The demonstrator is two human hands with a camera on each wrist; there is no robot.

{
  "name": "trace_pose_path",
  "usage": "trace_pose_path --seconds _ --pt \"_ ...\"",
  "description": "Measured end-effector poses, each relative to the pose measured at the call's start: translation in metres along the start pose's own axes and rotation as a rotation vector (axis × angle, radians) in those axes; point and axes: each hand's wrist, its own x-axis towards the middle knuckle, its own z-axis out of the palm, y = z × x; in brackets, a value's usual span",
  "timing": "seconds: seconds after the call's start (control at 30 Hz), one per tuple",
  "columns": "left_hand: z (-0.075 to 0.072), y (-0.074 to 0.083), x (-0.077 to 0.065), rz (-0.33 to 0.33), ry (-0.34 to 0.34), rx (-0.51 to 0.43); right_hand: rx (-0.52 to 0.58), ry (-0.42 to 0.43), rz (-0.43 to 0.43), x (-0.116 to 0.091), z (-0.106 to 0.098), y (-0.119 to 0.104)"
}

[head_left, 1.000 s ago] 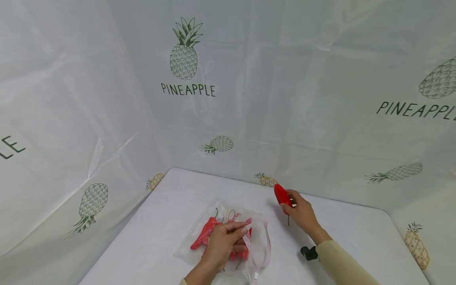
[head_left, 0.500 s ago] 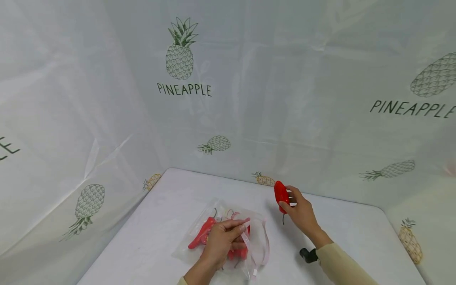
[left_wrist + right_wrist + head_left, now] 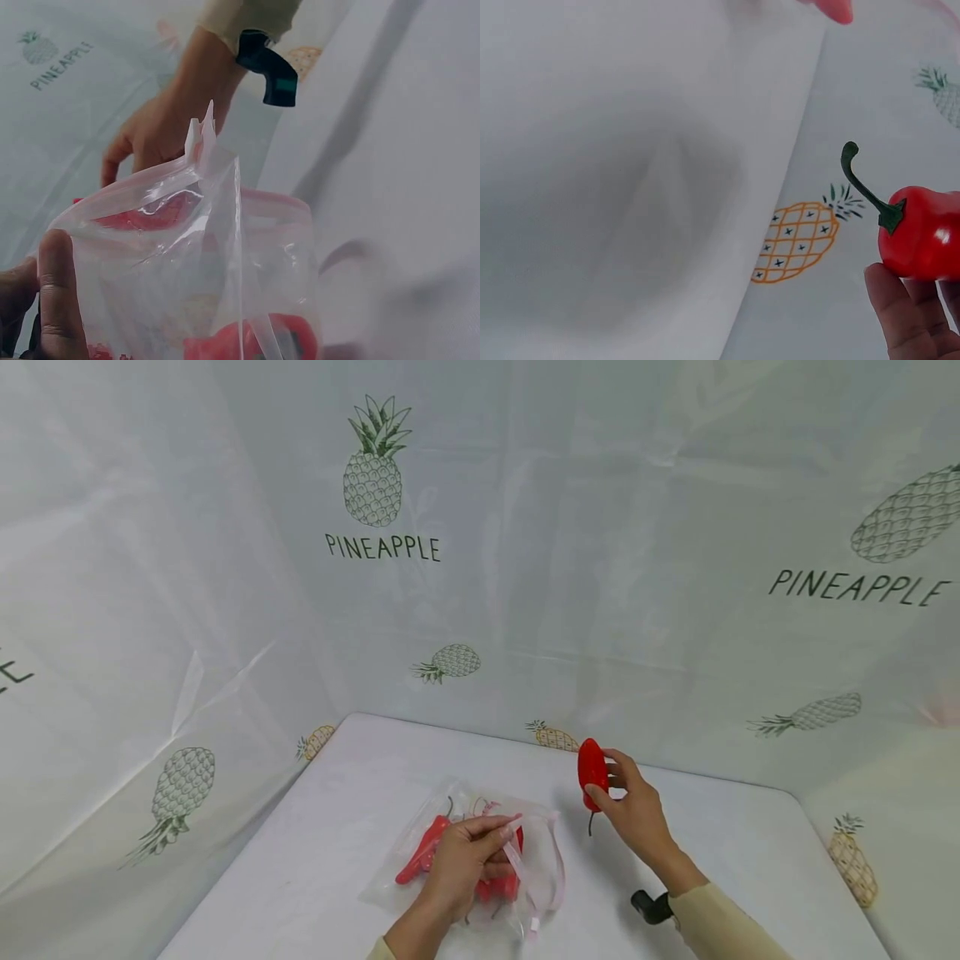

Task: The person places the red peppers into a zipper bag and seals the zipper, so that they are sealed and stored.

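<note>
A clear zip bag (image 3: 538, 860) with a pink-edged mouth lies on the table, and several red peppers (image 3: 423, 850) show through its plastic. My left hand (image 3: 461, 864) pinches the bag's rim between thumb and fingers; in the left wrist view the bag's mouth (image 3: 217, 172) gapes. Raised off the table to the right of the bag, a red pepper (image 3: 592, 772) is held in my right hand (image 3: 637, 806). Its green stem (image 3: 866, 191) hangs downward in the head view. Part of the bag's contents is hidden behind my left hand.
The white table (image 3: 315, 827) runs back to a pale hanging cloth (image 3: 562, 568) printed with pineapples. A black device (image 3: 651, 907) sits at my right wrist, by the sleeve (image 3: 720, 918).
The pepper in my right hand has turned more upright and risen slightly. My left hand keeps its pinch on the bag's rim. The whole head view has shifted a little.
</note>
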Motion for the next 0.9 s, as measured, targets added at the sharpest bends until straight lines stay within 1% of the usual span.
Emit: trace_pose_path --seconds 0.5,0.73,0.8,0.9 --pt "-0.001 0.004 0.002 0.01 0.005 -0.017 0.018 0.024 -0.054 -0.018 -0.007 -0.02" --pt "0.001 0.006 0.003 0.024 0.006 -0.019 0.01 0.046 -0.102 -0.028 -0.007 -0.028" --pt "0.001 0.007 0.003 0.022 0.01 -0.017 0.015 0.043 -0.103 -0.031 -0.007 -0.03" --pt "0.001 0.007 0.003 0.021 0.014 -0.013 0.024 0.032 -0.082 -0.035 -0.008 -0.035"
